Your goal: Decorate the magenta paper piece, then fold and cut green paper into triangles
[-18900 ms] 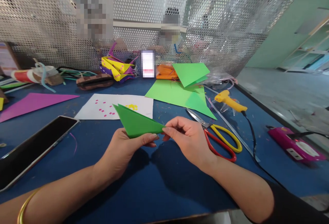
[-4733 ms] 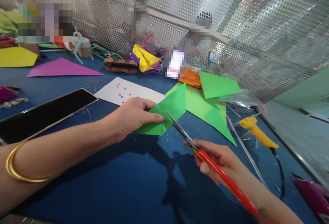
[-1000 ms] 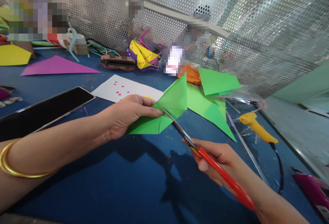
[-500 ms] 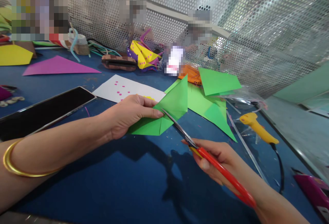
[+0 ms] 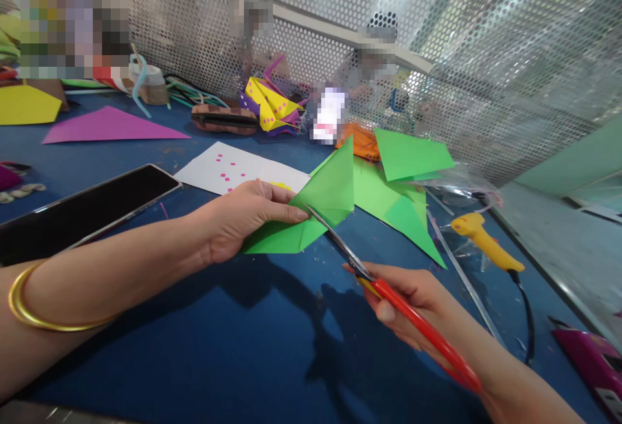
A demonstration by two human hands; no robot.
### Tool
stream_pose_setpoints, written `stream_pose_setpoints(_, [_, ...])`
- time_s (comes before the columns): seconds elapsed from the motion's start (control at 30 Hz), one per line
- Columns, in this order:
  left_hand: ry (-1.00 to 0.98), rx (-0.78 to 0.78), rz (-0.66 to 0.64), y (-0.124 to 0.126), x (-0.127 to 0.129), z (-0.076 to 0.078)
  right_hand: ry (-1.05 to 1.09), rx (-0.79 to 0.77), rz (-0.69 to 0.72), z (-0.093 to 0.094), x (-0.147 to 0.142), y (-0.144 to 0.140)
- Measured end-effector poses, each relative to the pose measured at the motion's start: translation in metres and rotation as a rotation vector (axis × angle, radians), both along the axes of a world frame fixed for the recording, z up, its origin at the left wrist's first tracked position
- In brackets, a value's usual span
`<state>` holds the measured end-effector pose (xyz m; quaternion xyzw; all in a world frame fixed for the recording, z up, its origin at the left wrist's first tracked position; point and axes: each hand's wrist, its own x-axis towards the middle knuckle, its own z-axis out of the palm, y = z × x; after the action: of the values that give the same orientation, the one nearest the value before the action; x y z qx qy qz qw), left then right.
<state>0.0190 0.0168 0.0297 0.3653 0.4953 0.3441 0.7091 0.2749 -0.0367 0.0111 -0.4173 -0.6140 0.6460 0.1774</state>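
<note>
My left hand (image 5: 257, 213) pinches a folded sheet of green paper (image 5: 330, 190) between thumb and fingers, above the blue table. In my right hand (image 5: 405, 301) is a pair of scissors (image 5: 422, 327) with red handles. The blades are together or nearly so and lie along the green paper, their tips close to my left thumb. Behind the held piece, more green paper (image 5: 374, 194) lies on the table. A white sheet (image 5: 262, 168) with small pink pieces rests beyond my left hand.
A dark phone (image 5: 97, 207) lies at the left, behind my forearm. Purple paper (image 5: 111, 126), a brown case (image 5: 223, 118) and a yellow and purple paper model (image 5: 272, 103) stand farther back. At the right are a yellow glue gun (image 5: 486, 242) with its cord and a magenta object (image 5: 587, 359).
Almost nothing differs. The whole view shifts very slightly, and both hands keep their hold on the green paper and the scissors.
</note>
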Motion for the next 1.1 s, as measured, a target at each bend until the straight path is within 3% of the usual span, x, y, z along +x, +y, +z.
stream_pose_setpoints(0.37, [0.021,0.049,-0.007,0.000,-0.003,-0.001,0.034,0.056,0.031,-0.004,0.002,0.002])
stream_pose_setpoints(0.57, [0.046,0.042,0.046,0.002,-0.003,0.002,-0.047,0.055,0.015,0.007,0.014,0.004])
stream_pose_setpoints(0.73, [0.067,0.085,0.112,0.007,-0.005,-0.001,-0.381,0.143,-0.128,0.016,0.039,0.014])
stream_pose_setpoints(0.9, [0.085,0.080,0.105,0.007,-0.006,-0.003,-1.000,0.548,-0.254,0.009,0.046,0.027])
stream_pose_setpoints(1.0, [0.090,0.066,0.060,0.004,-0.004,-0.002,-1.335,0.737,-0.183,0.003,0.041,0.029])
stream_pose_setpoints(1.1, [0.122,0.076,0.016,0.000,-0.002,-0.001,-1.418,0.828,-0.068,-0.001,0.039,0.027])
